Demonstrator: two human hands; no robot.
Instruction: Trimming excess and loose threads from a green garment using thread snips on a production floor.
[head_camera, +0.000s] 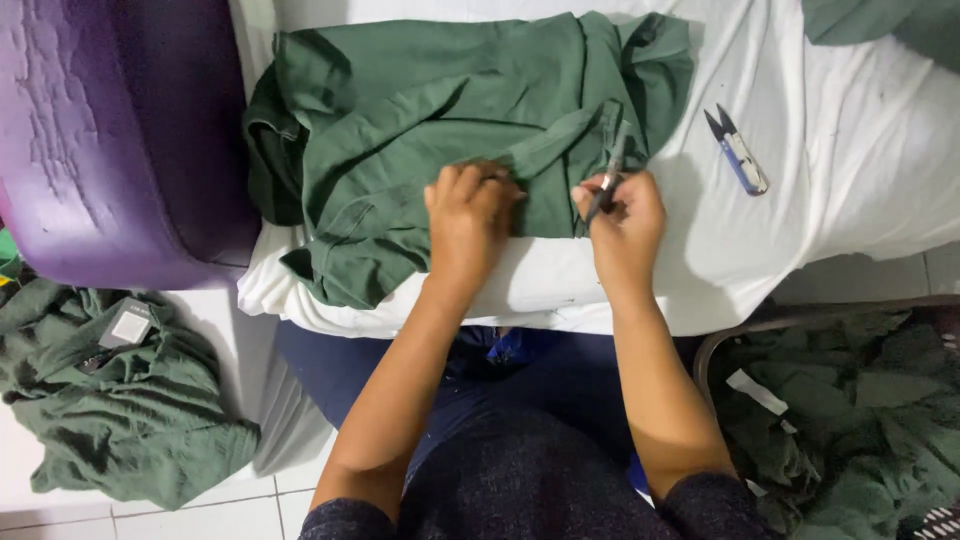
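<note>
Green shirt (420, 130) lies on white cloth (850, 160), pressed flat under the closed left hand (468, 215). Right hand (625, 225) beside it is clamped on a thin dark tool (610, 175) at the shirt's edge. Blue snips (738, 150) lie right of that grip, apart.

Green garment (420, 130) on a white sheet (860, 150) — purple cushion (110, 140), blue-handled snips (738, 150).
</note>
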